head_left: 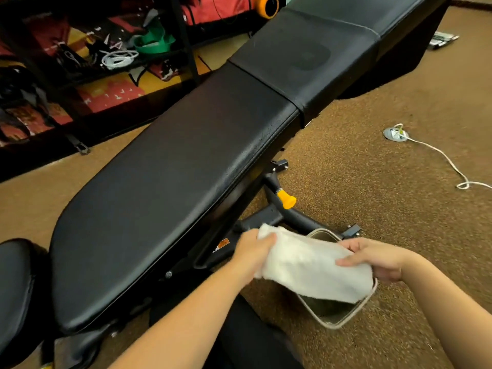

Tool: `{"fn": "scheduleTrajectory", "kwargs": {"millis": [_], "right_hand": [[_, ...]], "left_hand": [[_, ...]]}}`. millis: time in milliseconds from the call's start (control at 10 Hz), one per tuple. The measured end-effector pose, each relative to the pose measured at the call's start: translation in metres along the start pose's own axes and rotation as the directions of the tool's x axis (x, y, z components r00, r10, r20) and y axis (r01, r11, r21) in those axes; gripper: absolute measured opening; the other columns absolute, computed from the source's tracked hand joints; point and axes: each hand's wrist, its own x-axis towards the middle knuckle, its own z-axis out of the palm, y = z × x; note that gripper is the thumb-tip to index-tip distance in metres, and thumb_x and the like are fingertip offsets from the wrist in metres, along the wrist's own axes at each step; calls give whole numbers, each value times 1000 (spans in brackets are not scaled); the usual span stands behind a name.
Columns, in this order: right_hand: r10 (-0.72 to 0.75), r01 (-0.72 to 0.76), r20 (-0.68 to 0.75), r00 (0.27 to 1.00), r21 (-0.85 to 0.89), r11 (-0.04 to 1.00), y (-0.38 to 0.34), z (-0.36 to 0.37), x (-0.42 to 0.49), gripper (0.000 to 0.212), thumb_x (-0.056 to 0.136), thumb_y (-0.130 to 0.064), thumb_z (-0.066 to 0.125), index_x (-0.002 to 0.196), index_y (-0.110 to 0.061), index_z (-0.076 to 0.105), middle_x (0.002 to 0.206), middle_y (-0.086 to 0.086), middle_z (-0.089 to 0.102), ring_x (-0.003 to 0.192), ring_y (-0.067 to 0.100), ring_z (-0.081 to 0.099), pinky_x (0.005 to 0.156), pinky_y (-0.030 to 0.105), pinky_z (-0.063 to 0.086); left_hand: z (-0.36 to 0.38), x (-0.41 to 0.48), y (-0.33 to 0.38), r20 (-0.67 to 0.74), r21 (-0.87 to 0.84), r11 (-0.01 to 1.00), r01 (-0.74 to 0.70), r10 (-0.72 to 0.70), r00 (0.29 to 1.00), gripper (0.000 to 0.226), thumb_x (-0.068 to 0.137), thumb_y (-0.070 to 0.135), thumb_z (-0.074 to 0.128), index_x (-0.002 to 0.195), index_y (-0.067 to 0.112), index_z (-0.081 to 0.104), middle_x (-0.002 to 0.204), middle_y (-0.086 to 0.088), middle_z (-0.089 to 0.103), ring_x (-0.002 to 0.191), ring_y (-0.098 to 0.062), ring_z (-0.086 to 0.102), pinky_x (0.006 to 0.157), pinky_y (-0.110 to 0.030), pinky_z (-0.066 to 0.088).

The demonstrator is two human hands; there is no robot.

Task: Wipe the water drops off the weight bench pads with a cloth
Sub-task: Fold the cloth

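Carpet-level view: a white cloth, held between the left hand and the right hand, is covering most of a metal tray, leaving only its rim and near corner showing. The left hand's fingers are hiding behind the cloth, and the hand is blocking part of a warning sticker too small to read. Both forearms are running off the bottom edge. The seat pad is being cut by the left edge, the upper back pad and an orange roller by the top. Any water drops on the long pad are proving too fine to make out. A white cable is trailing out at the right.
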Motion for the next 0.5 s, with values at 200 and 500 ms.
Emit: {"fn": "scheduleTrajectory", "kwargs": {"millis": [200, 500], "right_hand": [[106, 57, -431, 896, 347, 936, 42, 8, 70, 41, 90, -6, 65, 131, -5, 64, 121, 21, 71, 110, 39, 67, 98, 53, 50], [200, -49, -737, 646, 222, 974, 67, 24, 90, 33, 89, -6, 69, 121, -13, 62, 107, 10, 64, 89, 26, 63, 71, 40, 53]], "left_hand": [[-19, 46, -18, -144, 238, 960, 146, -114, 983, 41, 103, 41, 56, 129, 10, 63, 123, -14, 66, 113, -32, 63, 86, -38, 47], [-24, 23, -21, 84, 178, 983, -33, 18, 996, 22, 106, 31, 52, 119, 24, 67, 116, -1, 70, 95, -16, 63, 77, -29, 49]]}}
